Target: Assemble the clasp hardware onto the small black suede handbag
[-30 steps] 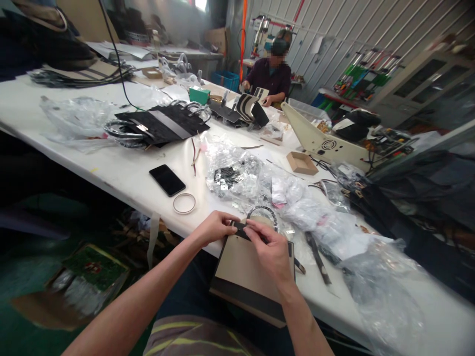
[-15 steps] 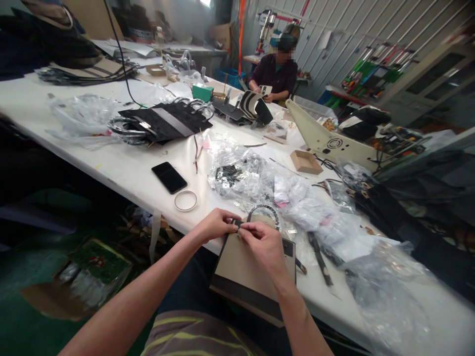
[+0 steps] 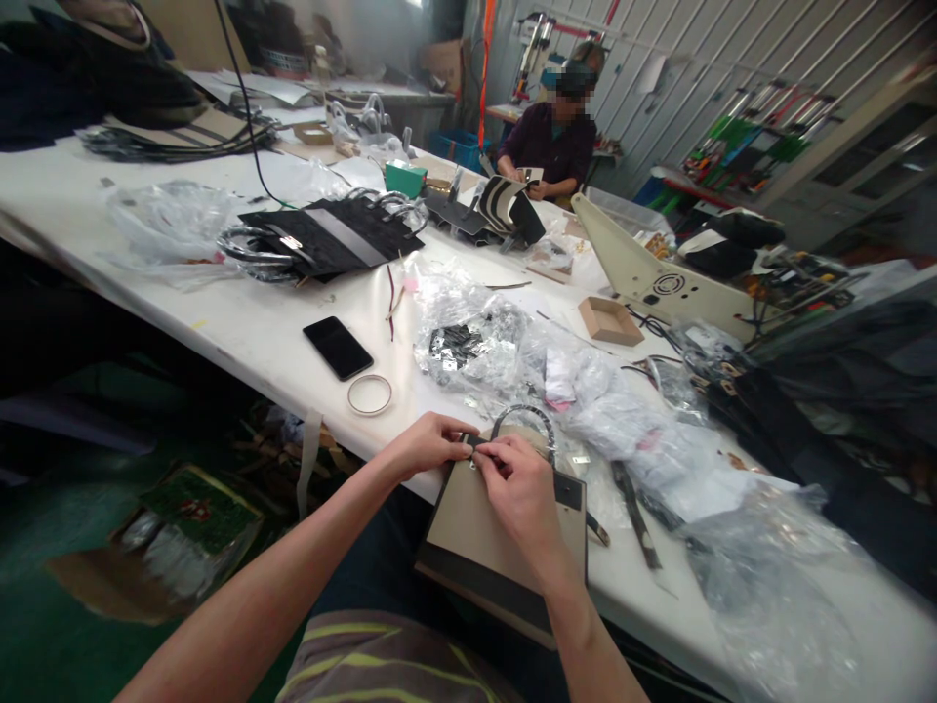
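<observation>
A beige handbag (image 3: pixel 475 527) with dark trim leans between my lap and the table edge, its curved handle (image 3: pixel 528 414) wrapped in clear plastic. My left hand (image 3: pixel 437 447) is closed on the bag's upper left corner, thumb and fingers gripping the dark top edge. Right beside it, my right hand (image 3: pixel 516 480) pinches at a dark tab on the same corner; what sits between its fingertips is hidden. Just below those fingertips a tiny shiny metal piece (image 3: pixel 473 465) shows against the beige panel. Another dark patch (image 3: pixel 568 491) lies at the bag's upper right.
Plastic bags with small metal plates (image 3: pixel 455 348) lie beyond the handbag. A phone (image 3: pixel 338 348) and a tape ring (image 3: pixel 370 394) are to the left. Farther back are a black bag (image 3: pixel 333 239), a cardboard tray (image 3: pixel 611 320), a beige machine (image 3: pixel 659 278) and a seated co-worker (image 3: pixel 549 146).
The fingers of my right hand have shifted and curled a little at the bag's corner, exposing the metal piece below them. My left hand keeps its grip. The view has turned slightly.
</observation>
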Demonstrator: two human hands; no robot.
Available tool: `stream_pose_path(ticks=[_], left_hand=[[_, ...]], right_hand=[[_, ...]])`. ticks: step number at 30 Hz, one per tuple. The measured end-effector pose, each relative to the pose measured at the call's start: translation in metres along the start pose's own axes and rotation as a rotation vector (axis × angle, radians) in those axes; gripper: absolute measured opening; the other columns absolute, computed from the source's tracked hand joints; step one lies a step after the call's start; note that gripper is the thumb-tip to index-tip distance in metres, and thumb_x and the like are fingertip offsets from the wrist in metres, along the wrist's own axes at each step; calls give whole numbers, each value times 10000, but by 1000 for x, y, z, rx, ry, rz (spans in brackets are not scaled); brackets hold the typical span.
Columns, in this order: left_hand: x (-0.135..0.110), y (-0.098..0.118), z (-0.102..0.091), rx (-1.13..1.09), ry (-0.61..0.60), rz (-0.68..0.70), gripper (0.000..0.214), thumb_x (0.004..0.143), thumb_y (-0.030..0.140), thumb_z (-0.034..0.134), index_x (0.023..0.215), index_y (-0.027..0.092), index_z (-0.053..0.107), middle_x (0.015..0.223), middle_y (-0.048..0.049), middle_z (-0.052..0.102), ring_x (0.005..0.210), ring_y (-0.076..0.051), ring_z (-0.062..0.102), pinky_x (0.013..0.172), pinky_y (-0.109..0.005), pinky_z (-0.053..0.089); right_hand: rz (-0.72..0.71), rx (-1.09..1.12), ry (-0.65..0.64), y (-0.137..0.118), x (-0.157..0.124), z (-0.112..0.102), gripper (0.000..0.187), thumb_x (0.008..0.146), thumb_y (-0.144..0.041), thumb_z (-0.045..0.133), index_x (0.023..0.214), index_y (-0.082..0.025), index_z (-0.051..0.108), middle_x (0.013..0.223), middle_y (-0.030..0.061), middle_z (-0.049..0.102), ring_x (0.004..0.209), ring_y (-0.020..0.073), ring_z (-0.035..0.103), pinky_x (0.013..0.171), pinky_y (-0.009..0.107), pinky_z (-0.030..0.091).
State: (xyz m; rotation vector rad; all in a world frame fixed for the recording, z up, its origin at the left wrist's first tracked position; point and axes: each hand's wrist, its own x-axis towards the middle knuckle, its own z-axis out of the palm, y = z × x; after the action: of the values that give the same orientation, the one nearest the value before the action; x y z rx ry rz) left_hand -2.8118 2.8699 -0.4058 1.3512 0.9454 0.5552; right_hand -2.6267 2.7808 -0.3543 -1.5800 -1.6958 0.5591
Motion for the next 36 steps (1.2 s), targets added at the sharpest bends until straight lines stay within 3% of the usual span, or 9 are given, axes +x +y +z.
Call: stream_pose_path(ticks=[6, 10, 14, 18, 22, 28, 32, 34, 36], left_hand=[[-1, 3, 0, 37, 18, 0, 600, 747, 393, 833, 1292, 147, 869, 751, 7, 615, 705, -161, 500, 680, -304, 363], [-1, 6, 1, 42, 20, -17, 605, 744, 388, 826, 1293, 136, 866, 720, 22, 569, 686, -153, 468, 672, -309, 336], [2, 6, 1, 36, -2, -32, 593, 752, 389, 840, 1291, 143, 865, 737, 26, 560, 688, -141, 461, 661, -301, 313], [2, 8, 0, 26, -30, -37, 558, 755, 415, 860, 1241, 142, 877, 716, 27, 570, 672, -132, 453, 641, -295, 298], [-1, 12, -1, -16, -21, -47, 567, 740, 421, 892, 1218, 118, 865, 815, -23, 700, 750, -165, 573, 702, -297, 414], [-6, 25, 3, 112, 77, -40, 579, 773, 340, 865, 1281, 70, 804, 966, -91, 767, 913, -244, 693, 836, -356, 542], [-16, 57, 24, 340, 275, 152, 431, 858, 228, 789, 1280, 137, 780, 1265, -151, 728, 1173, -314, 701, 1048, -458, 577], [-22, 71, 45, 425, 297, 301, 375, 902, 197, 762, 1276, 182, 775, 1337, -142, 689, 1259, -320, 675, 1144, -488, 553], [-25, 75, 70, 483, 218, 395, 383, 902, 169, 777, 1283, 201, 771, 1381, -140, 676, 1309, -329, 658, 1192, -496, 540]], right_hand=[[-76, -90, 144, 4, -13, -53, 193, 1080, -291, 654, 1144, -280, 835, 1199, 98, 798, 1074, 294, 764, 925, 453, 648], [-156, -367, -141, 23, -35, -90, 303, 1040, -121, 584, 1136, -286, 819, 1188, 84, 787, 1089, 293, 743, 913, 454, 635], [-352, -516, -427, 34, -39, -104, 521, 942, 68, 493, 1209, -269, 787, 1278, 79, 774, 1184, 285, 684, 988, 460, 601], [-404, -577, -554, 33, -23, -114, 463, 933, 73, 567, 1152, -284, 763, 1161, 35, 787, 1102, 263, 666, 961, 437, 553], [-451, -638, -619, 29, -11, -122, 379, 955, 76, 556, 1019, -255, 730, 1060, 23, 762, 1018, 243, 659, 900, 401, 515], [-479, -639, -579, 37, -15, -120, 450, 897, 118, 531, 1101, -235, 721, 1062, 46, 738, 994, 245, 644, 884, 381, 518], [-412, -444, -520, 51, -23, -129, 365, 978, 54, 504, 1081, -232, 707, 1061, 67, 711, 1031, 251, 643, 896, 378, 542], [-319, -246, -377, 60, -26, -141, 266, 1074, -66, 505, 1074, -247, 700, 1122, 73, 711, 1101, 245, 665, 970, 385, 558], [-199, -89, -111, 71, -31, -156, 157, 1119, -216, 561, 1084, -261, 707, 1239, 79, 714, 1201, 249, 679, 1065, 401, 552]])
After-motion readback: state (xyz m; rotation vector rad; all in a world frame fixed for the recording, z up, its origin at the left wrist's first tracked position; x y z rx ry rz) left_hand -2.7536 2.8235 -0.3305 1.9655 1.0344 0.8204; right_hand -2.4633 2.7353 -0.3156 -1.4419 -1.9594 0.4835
